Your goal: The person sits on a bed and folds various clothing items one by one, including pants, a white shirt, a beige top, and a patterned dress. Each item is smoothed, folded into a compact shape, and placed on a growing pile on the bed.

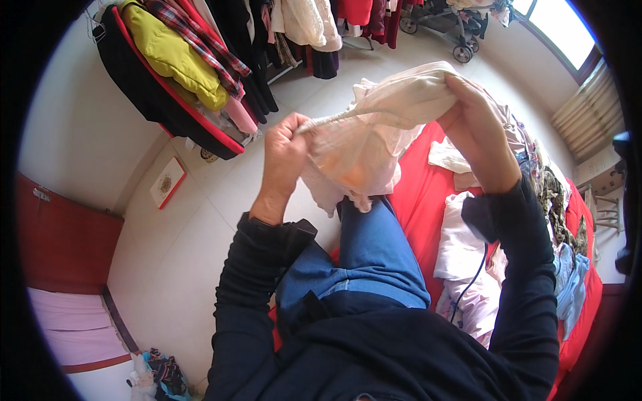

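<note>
A thin pale pink garment (361,135) hangs stretched between my two hands, above my knees. One edge of it is pinched in the closed fingers of my left hand (287,153). My right hand (471,120) holds the other end from beneath, with the cloth draped over the fingers, which are partly hidden. An orange patch shows through the fabric. Beneath my right forearm, folded white clothes (459,240) lie on a red bedspread (416,175).
Clothes on racks, including a yellow-green jacket (173,55), hang at the far left. A stroller (446,25) stands at the back right. Mixed clothes (556,200) are heaped along the bed's right side. On the tiled floor lies a red-edged white board (169,183).
</note>
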